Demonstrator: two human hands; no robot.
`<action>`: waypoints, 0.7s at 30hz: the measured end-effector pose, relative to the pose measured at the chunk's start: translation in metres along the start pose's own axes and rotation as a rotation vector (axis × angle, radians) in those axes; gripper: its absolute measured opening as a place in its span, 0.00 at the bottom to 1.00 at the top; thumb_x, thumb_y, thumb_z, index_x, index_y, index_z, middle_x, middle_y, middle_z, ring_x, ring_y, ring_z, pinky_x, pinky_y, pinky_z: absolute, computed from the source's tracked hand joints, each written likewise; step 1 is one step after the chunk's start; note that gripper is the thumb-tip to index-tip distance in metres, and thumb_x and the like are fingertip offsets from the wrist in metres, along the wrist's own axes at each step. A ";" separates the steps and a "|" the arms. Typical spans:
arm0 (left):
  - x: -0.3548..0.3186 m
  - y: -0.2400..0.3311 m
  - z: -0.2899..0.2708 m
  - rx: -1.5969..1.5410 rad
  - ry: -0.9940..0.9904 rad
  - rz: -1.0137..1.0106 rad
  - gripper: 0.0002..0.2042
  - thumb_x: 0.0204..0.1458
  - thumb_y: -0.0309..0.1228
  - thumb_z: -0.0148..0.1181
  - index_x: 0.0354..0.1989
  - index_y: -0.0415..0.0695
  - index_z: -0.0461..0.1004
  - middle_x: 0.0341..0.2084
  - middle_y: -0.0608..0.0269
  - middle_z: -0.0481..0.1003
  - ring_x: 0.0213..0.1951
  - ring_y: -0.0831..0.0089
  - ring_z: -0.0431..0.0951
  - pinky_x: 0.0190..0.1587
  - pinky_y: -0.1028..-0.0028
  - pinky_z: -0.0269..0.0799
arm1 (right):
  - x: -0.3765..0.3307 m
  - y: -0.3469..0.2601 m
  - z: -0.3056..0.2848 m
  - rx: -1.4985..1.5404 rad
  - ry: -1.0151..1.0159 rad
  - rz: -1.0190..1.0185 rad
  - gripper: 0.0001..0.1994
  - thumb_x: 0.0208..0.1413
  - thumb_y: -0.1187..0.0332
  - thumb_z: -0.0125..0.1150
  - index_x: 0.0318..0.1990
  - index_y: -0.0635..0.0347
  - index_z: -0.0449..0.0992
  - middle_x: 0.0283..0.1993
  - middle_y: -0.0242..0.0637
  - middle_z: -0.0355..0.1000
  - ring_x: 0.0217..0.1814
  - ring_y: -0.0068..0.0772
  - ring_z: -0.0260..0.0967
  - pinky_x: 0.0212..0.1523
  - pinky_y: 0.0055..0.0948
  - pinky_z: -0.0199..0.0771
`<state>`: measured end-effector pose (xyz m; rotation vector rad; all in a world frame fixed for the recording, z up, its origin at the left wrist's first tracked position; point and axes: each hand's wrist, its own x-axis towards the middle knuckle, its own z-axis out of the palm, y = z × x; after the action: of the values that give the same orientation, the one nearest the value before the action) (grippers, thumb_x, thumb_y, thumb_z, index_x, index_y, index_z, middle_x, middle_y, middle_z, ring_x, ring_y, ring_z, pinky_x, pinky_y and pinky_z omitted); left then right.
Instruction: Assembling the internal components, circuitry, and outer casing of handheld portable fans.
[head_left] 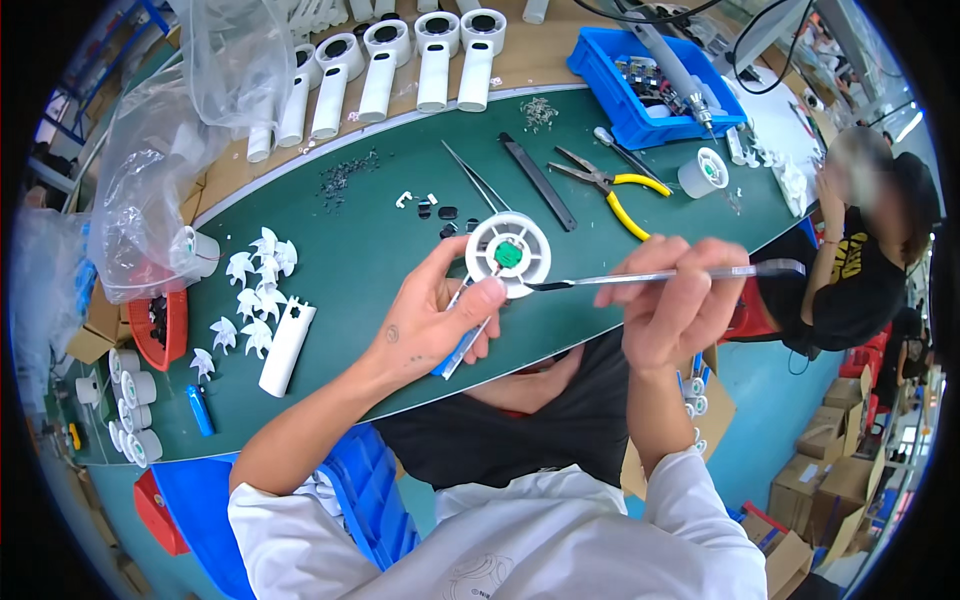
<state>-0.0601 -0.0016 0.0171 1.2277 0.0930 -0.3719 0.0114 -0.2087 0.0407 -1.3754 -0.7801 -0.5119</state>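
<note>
White fan blades (255,290) lie on the green mat (380,250); the left hand (430,320) pinches a light, likely brittle plastic disc (507,254) by its rim while the right hand (675,300) grips tweezers (680,274), tip seemingly at its edge.

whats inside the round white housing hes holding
In the round white housing, held by the left hand, a small green part sits at the centre among white ribs. Whatever lies beneath that part is covered.
</note>
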 end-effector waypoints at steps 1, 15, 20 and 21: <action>0.000 -0.002 0.007 -0.051 0.027 0.047 0.25 0.55 0.32 0.65 0.54 0.35 0.58 0.32 0.55 0.74 0.28 0.74 0.76 0.28 0.77 0.73 | -0.003 -0.004 0.001 -0.003 -0.027 -0.024 0.09 0.69 0.65 0.38 0.42 0.63 0.56 0.21 0.42 0.67 0.17 0.27 0.64 0.17 0.22 0.70; 0.002 -0.006 0.013 0.009 0.106 0.182 0.42 0.49 0.26 0.69 0.67 0.37 0.45 0.48 0.51 0.70 0.34 0.73 0.75 0.29 0.74 0.74 | -0.013 0.003 -0.021 -0.026 0.055 -0.031 0.11 0.68 0.67 0.40 0.37 0.67 0.61 0.26 0.43 0.63 0.25 0.30 0.64 0.26 0.30 0.75; 0.003 0.000 0.009 0.018 0.129 0.087 0.41 0.48 0.24 0.69 0.66 0.38 0.48 0.51 0.52 0.69 0.43 0.71 0.75 0.38 0.71 0.77 | 0.030 0.034 -0.034 -0.594 -0.041 0.063 0.10 0.64 0.69 0.52 0.38 0.69 0.71 0.29 0.42 0.69 0.30 0.33 0.71 0.30 0.29 0.73; 0.006 -0.009 0.005 0.082 0.131 0.226 0.40 0.48 0.25 0.70 0.66 0.38 0.49 0.52 0.52 0.68 0.48 0.69 0.73 0.46 0.70 0.74 | 0.037 0.044 -0.033 -0.757 -0.138 0.070 0.08 0.62 0.70 0.56 0.39 0.68 0.75 0.30 0.41 0.71 0.31 0.35 0.72 0.32 0.30 0.73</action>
<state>-0.0584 -0.0097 0.0093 1.3277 0.0515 -0.0995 0.0739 -0.2301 0.0389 -2.1472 -0.6674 -0.7000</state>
